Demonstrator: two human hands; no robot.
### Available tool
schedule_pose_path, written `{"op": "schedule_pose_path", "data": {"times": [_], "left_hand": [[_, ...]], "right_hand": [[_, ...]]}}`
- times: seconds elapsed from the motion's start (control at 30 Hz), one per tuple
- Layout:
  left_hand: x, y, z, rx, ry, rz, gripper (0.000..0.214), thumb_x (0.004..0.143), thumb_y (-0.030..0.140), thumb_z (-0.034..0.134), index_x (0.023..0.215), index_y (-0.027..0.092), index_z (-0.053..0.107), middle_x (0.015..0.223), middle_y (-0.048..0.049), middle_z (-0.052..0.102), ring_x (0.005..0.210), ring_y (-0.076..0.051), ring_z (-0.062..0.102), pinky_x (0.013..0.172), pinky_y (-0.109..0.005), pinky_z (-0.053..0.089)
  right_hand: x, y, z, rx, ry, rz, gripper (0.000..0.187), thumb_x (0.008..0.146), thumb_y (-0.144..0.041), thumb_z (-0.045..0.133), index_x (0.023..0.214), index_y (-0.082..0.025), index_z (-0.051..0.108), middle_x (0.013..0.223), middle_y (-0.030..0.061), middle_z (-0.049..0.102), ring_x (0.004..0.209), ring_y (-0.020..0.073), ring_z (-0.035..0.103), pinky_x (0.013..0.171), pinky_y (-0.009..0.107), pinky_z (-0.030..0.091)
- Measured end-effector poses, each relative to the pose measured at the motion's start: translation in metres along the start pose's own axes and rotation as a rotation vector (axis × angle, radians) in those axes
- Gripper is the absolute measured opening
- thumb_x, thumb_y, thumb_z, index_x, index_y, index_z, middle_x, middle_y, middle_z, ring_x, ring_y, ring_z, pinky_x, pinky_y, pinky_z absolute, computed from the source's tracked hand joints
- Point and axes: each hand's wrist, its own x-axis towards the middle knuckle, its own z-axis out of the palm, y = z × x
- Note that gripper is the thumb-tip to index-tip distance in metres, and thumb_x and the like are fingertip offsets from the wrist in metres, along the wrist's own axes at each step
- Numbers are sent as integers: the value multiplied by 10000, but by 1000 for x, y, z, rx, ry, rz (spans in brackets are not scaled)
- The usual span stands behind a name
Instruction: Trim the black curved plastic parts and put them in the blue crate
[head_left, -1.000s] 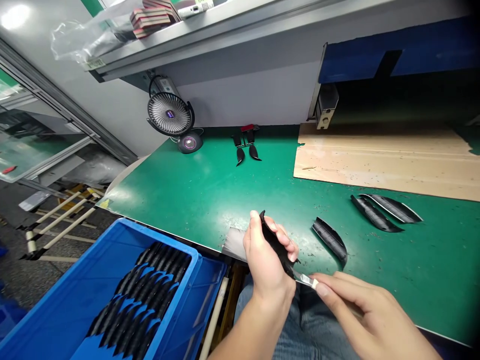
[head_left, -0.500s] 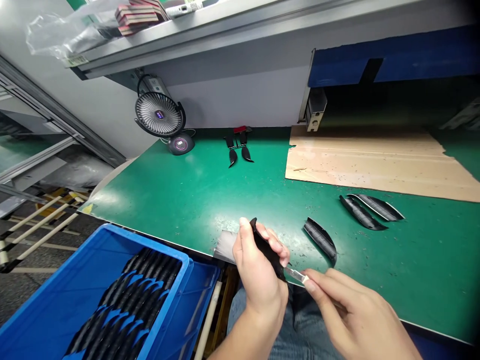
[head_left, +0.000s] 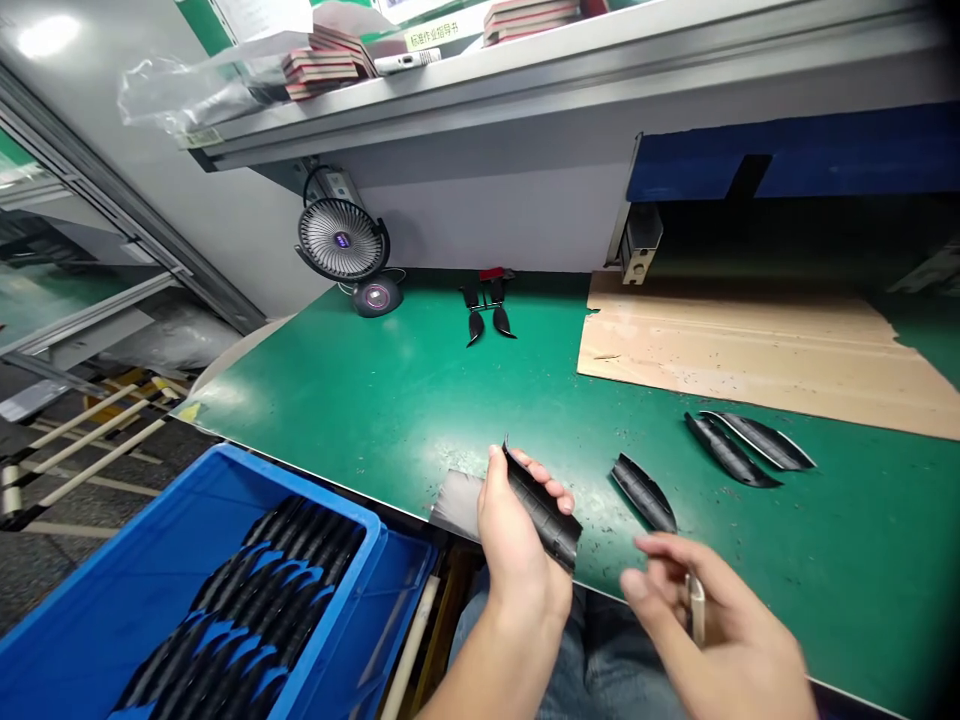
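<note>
Blue plastic crate (head_left: 304, 480) at left, many black ribbed pieces (head_left: 262, 600) stacked inside; left hand (head_left: 521, 550) pinches one held piece (head_left: 544, 510) between thumb and fingers over the green bench mat (head_left: 360, 400); right hand (head_left: 712, 630), fingers curled, grips a slim pale tool (head_left: 697, 610); three laid-out pieces (head_left: 643, 492) rest on the mat at right.

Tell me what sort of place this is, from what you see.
Most likely a factory workstation for finishing small parts: a green-topped workbench, a blue plastic crate packed with black curved parts, and a work-instruction sign on the shelf above.
</note>
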Motion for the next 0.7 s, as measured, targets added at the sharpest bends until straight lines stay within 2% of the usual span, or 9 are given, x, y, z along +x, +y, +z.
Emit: {"op": "schedule_pose_path", "data": {"times": [0.1, 0.17, 0.3, 0.37, 0.47, 0.53, 0.6, 0.67, 0.7], "left_hand": [[-3, -7, 0, 149, -125, -5, 320, 854, 487, 541, 772, 189, 454, 575, 38, 457, 443, -88, 442, 404, -180, 396], [7, -8, 1, 336, -224, 43, 397, 838, 576, 505, 772, 191, 441, 571, 38, 461, 434, -99, 451, 414, -206, 414], [65, 3, 6, 767, -285, 276, 398, 851, 607, 430, 849, 209, 417, 589, 27, 525, 446, -130, 505, 475, -255, 453], [99, 12, 6, 867, -278, 341, 300, 860, 500, 493, 836, 208, 429, 561, 19, 547, 470, -140, 519, 548, -272, 464], [132, 24, 6, 980, -288, 426, 160, 819, 289, 593, 746, 200, 481, 582, -12, 579, 614, -167, 550, 730, -310, 453], [137, 31, 10, 1020, -308, 483, 124, 768, 181, 622, 725, 200, 507, 706, -45, 613, 795, -202, 566, 850, -335, 415], [129, 36, 16, 1027, -334, 523, 124, 735, 136, 631, 767, 201, 531, 890, -75, 614, 992, -229, 530, 930, -342, 372], [111, 35, 21, 1022, -376, 516, 125, 751, 179, 633, 832, 207, 541, 1006, -87, 588, 1071, -231, 498, 944, -335, 371], [98, 31, 21, 1024, -405, 485, 108, 776, 238, 625, 842, 206, 545, 996, -90, 591, 1033, -229, 521, 913, -336, 401]], "right_hand": [[18, -4, 11, 168, -305, 143, 370, 837, -533, 580, 850, -167, 631, 693, 28, 649, 595, 181, 605, 492, 230, 466], [24, -4, 12, 105, -365, 144, 406, 874, -548, 511, 757, -173, 616, 671, 23, 633, 587, 169, 578, 508, 229, 451], [17, 20, -9, -371, -107, 5, 371, 884, -542, 461, 764, -228, 617, 651, 17, 617, 544, 174, 561, 463, 242, 414], [15, 42, -24, -597, -13, -46, 350, 859, -564, 465, 763, -262, 613, 691, 17, 635, 518, 186, 572, 400, 253, 391], [17, 77, -38, -722, -7, -32, 358, 807, -621, 510, 870, -289, 629, 909, 29, 669, 563, 201, 623, 356, 262, 400], [20, 97, -44, -684, -77, -47, 334, 821, -556, 514, 987, -292, 631, 1031, 40, 656, 643, 209, 655, 375, 263, 431], [22, 116, -50, -639, -104, -104, 277, 833, -420, 471, 1002, -283, 642, 1037, 44, 660, 674, 213, 662, 421, 273, 465], [24, 132, -57, -590, -40, -176, 274, 811, -338, 430, 938, -265, 662, 1009, 57, 667, 723, 229, 664, 513, 297, 507], [26, 139, -60, -566, 11, -208, 282, 809, -334, 414, 904, -256, 668, 1000, 68, 666, 769, 242, 663, 573, 312, 521]]}}
